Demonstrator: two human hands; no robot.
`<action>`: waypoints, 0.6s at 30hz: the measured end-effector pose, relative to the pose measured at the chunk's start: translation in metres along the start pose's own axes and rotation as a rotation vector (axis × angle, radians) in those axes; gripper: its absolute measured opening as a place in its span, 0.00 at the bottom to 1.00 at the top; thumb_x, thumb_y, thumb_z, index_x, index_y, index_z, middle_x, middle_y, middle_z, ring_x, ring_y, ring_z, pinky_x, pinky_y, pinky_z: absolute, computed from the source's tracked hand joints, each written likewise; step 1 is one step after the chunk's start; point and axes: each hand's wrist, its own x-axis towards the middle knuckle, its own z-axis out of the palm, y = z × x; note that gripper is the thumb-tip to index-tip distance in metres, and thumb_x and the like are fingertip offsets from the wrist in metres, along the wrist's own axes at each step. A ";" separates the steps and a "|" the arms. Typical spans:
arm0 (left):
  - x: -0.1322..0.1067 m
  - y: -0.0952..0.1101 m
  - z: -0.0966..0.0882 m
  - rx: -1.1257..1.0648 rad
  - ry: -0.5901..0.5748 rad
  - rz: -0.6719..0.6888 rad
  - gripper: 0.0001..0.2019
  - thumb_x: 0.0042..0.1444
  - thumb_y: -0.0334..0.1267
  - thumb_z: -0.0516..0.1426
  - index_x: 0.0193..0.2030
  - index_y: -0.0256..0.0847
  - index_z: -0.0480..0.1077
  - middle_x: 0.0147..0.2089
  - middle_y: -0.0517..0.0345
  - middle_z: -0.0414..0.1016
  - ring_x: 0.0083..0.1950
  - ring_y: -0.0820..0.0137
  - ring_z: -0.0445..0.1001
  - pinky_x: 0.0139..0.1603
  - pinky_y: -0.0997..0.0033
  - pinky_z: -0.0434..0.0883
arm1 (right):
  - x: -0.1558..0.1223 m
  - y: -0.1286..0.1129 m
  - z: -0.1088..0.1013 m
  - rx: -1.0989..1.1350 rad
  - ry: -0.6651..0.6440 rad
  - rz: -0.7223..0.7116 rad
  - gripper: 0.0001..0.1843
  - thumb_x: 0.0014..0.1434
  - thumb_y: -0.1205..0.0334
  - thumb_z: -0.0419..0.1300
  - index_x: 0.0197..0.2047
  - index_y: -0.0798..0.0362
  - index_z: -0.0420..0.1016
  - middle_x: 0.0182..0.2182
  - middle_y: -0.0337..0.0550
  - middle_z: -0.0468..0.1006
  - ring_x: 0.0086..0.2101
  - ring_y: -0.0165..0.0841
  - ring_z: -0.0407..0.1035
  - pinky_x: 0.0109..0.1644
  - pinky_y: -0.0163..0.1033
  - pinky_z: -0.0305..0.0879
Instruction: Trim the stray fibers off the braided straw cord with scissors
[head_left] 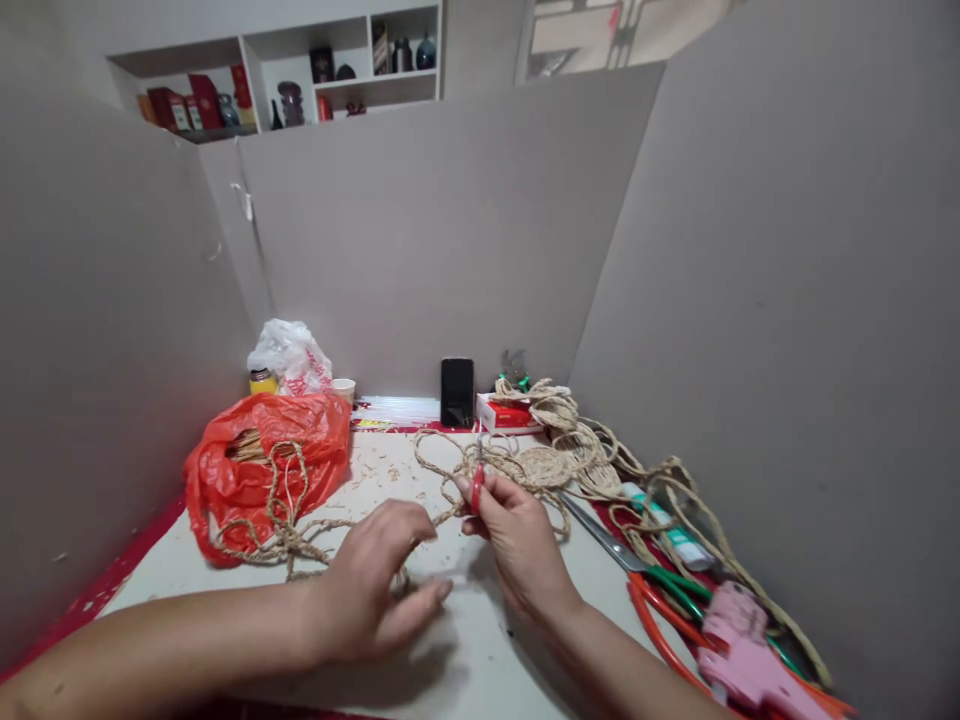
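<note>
My right hand [525, 545] is closed around small red-handled scissors [478, 488], whose thin blades point up and away. Braided straw cord [448, 515] runs from beside the right fingertips towards my left hand [382, 575]. The left thumb and fingers are spread apart, and the cord passes behind them; I see no grip on it. Left of that hand lies a loose tangle of the same cord [289, 540], partly over a red plastic bag [206, 480] with straw strands [255, 447] inside. Coiled cord [551, 468] is heaped beyond the right hand.
Large shears [611, 543], a green-and-white tube [679, 535] and a pink glue gun [739, 640] lie along the right side. At the back stand a black phone [457, 393], a red-and-white box [510, 414] and a paper cup [343, 389]. Grey panels [420, 240] enclose the table.
</note>
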 end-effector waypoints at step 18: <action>0.023 -0.014 -0.006 -1.088 -0.473 -0.766 0.13 0.54 0.43 0.59 0.39 0.40 0.60 0.23 0.64 0.72 0.14 0.84 0.46 0.15 0.81 0.43 | 0.001 0.014 -0.003 -0.249 -0.096 0.002 0.19 0.45 0.49 0.67 0.20 0.54 0.66 0.16 0.34 0.66 0.20 0.27 0.58 0.25 0.33 0.55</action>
